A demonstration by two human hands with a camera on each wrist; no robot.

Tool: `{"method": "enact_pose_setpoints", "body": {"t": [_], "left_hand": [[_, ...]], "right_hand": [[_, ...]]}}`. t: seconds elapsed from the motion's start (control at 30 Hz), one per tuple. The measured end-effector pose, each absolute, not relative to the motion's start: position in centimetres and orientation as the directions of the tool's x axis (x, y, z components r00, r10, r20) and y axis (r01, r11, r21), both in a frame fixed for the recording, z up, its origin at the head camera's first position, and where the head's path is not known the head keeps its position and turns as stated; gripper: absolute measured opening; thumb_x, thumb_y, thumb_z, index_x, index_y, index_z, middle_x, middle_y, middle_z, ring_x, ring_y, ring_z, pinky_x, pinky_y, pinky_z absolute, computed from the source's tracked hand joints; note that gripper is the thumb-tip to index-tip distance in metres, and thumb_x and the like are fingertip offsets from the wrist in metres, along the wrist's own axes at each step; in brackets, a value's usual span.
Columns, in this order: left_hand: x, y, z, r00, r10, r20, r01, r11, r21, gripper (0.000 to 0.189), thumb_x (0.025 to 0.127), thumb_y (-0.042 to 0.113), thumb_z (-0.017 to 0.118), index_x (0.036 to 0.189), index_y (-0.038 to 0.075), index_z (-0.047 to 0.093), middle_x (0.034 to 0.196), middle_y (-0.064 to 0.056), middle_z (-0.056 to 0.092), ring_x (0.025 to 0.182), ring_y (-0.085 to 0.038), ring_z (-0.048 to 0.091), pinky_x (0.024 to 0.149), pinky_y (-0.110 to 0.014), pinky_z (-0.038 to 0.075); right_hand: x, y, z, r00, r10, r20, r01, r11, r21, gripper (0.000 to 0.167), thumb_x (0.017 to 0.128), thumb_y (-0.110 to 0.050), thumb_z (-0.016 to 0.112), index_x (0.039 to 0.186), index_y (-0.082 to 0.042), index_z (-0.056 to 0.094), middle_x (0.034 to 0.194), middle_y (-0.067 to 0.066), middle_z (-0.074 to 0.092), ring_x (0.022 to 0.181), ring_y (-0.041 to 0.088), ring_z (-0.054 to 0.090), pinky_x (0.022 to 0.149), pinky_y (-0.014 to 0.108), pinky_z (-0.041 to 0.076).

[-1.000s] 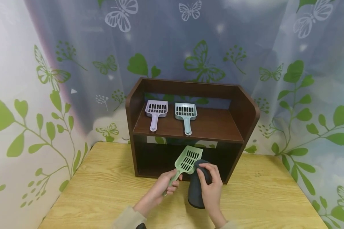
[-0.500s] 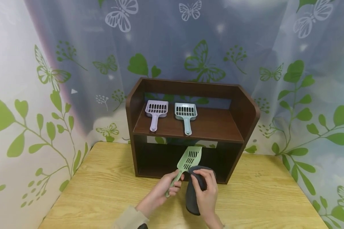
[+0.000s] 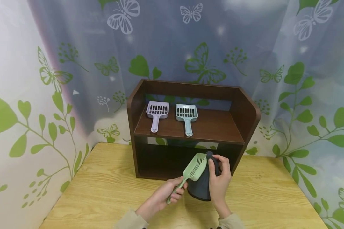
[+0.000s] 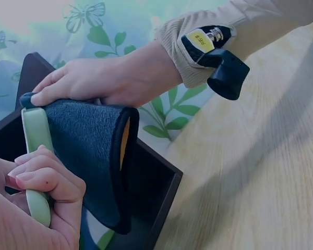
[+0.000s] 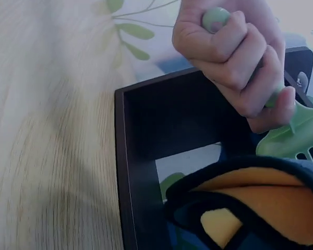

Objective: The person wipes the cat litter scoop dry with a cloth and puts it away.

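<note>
My left hand point(image 3: 169, 192) grips the handle of a green slotted litter scoop point(image 3: 194, 167), its fingers curled round it. The scoop is tilted, with its head up and to the right in front of the shelf. Beside it my right hand point(image 3: 220, 178) pinches a dark grey cloth point(image 3: 200, 187) against the scoop's right rim. The cloth hangs down below the scoop's head. From the right wrist view the folded cloth point(image 5: 261, 203) shows an orange underside and dark edging. In the left wrist view the cloth point(image 4: 86, 151) drapes from the scoop's edge.
A dark brown two-tier shelf point(image 3: 218, 127) stands on the wooden table point(image 3: 103, 181) behind the hands. On its upper board lie a lilac scoop point(image 3: 157, 111) and a pale blue scoop point(image 3: 187, 114), handles forward. A printed curtain point(image 3: 166, 38) hangs behind.
The right hand and cloth first move left and down, then up and right to the scoop's outer rim. The left hand shifts slightly right and down, and the scoop tilts more to its side.
</note>
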State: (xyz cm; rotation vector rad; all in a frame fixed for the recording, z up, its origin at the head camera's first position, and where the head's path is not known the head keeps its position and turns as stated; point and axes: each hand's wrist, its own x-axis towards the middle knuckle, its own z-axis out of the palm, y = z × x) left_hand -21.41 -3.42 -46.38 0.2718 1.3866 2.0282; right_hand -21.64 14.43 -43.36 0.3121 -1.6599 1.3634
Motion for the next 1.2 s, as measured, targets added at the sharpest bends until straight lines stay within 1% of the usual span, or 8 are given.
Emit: {"method": "enact_pose_setpoints", "body": {"t": [0.1, 0.2, 0.3, 0.5, 0.63, 0.9, 1.07, 1.2], "left_hand": [[-21.2, -3.4, -46.1, -0.767, 0.615, -0.182, -0.385, -0.216, 0.897, 0.036, 0.112, 0.030, 0.031, 0.089, 0.011, 0.051, 0.065, 0.009, 0.033, 0.046, 0.004, 0.026, 0.041, -0.011, 0.024], [-21.1, -3.5, -45.7, -0.768, 0.616, -0.175, -0.364, -0.195, 0.911, 0.036, 0.112, 0.031, 0.033, 0.090, 0.010, 0.052, 0.065, 0.008, 0.035, 0.046, 0.002, 0.026, 0.041, -0.012, 0.024], [-20.9, -3.7, -45.4, -0.770, 0.616, -0.169, -0.331, -0.159, 0.930, 0.036, 0.112, 0.031, 0.034, 0.089, 0.010, 0.053, 0.065, 0.008, 0.037, 0.047, 0.001, 0.027, 0.042, -0.013, 0.025], [-20.9, -4.1, -44.8, -0.761, 0.628, -0.162, -0.267, -0.076, 0.961, 0.036, 0.110, 0.034, 0.039, 0.091, 0.008, 0.055, 0.066, 0.007, 0.040, 0.048, 0.000, 0.028, 0.044, -0.014, 0.024], [-20.8, -4.5, -44.4, -0.786, 0.598, -0.158, -0.212, -0.021, 0.977, 0.036, 0.109, 0.035, 0.044, 0.095, 0.005, 0.059, 0.067, 0.006, 0.043, 0.050, -0.003, 0.029, 0.045, -0.016, 0.024], [-20.9, -5.4, -43.0, -0.883, 0.460, -0.092, -0.053, 0.097, 0.994, 0.041, 0.108, 0.036, 0.048, 0.100, 0.000, 0.067, 0.066, 0.004, 0.048, 0.052, -0.005, 0.034, 0.048, -0.018, 0.027], [-21.0, -6.1, -42.4, -0.902, 0.425, -0.077, -0.023, 0.131, 0.991, 0.041, 0.108, 0.035, 0.048, 0.113, 0.001, 0.069, 0.071, 0.003, 0.055, 0.053, -0.006, 0.036, 0.048, -0.018, 0.027], [-21.2, -6.5, -42.4, -0.905, 0.423, -0.044, 0.021, 0.148, 0.989, 0.040, 0.108, 0.034, 0.049, 0.117, 0.001, 0.069, 0.073, 0.002, 0.057, 0.054, -0.006, 0.036, 0.047, -0.019, 0.028]], "right_hand": [[-22.3, 15.0, -44.3, -0.603, 0.359, 0.712, -0.665, 0.266, -0.698, 0.018, 0.097, 0.013, 0.057, 0.115, 0.015, 0.057, 0.103, 0.006, 0.061, 0.084, 0.003, 0.058, 0.070, 0.011, 0.046], [-23.1, 15.6, -45.4, -0.645, 0.351, 0.679, -0.657, 0.199, -0.727, 0.021, 0.100, 0.011, 0.053, 0.120, 0.015, 0.056, 0.109, -0.002, 0.062, 0.094, 0.001, 0.062, 0.077, 0.010, 0.048], [-23.6, 16.1, -46.1, -0.674, 0.341, 0.655, -0.644, 0.163, -0.747, 0.022, 0.101, 0.007, 0.054, 0.122, 0.012, 0.058, 0.110, -0.003, 0.064, 0.098, 0.002, 0.063, 0.079, 0.011, 0.049], [-23.9, 16.2, -46.3, -0.735, 0.353, 0.579, -0.591, 0.085, -0.802, 0.022, 0.102, -0.003, 0.059, 0.122, 0.008, 0.060, 0.102, -0.002, 0.066, 0.092, 0.005, 0.063, 0.074, 0.014, 0.050], [-24.1, 16.2, -46.4, -0.751, 0.360, 0.554, -0.576, 0.052, -0.816, 0.022, 0.101, 0.001, 0.059, 0.121, 0.011, 0.059, 0.100, -0.004, 0.064, 0.090, 0.003, 0.062, 0.071, 0.013, 0.050], [-24.0, 17.3, -46.4, -0.744, 0.366, 0.559, -0.556, 0.125, -0.822, 0.022, 0.100, 0.005, 0.058, 0.121, 0.012, 0.058, 0.096, -0.008, 0.064, 0.081, -0.001, 0.059, 0.066, 0.012, 0.046], [-23.1, 17.9, -46.2, -0.773, 0.351, 0.529, -0.529, 0.106, -0.842, 0.022, 0.101, 0.002, 0.058, 0.122, 0.010, 0.059, 0.101, -0.006, 0.065, 0.084, 0.002, 0.060, 0.068, 0.015, 0.046], [-22.8, 18.3, -46.4, -0.790, 0.342, 0.508, -0.508, 0.098, -0.856, 0.021, 0.101, 0.001, 0.058, 0.121, 0.010, 0.058, 0.105, -0.004, 0.066, 0.089, 0.003, 0.062, 0.071, 0.015, 0.048]]}}
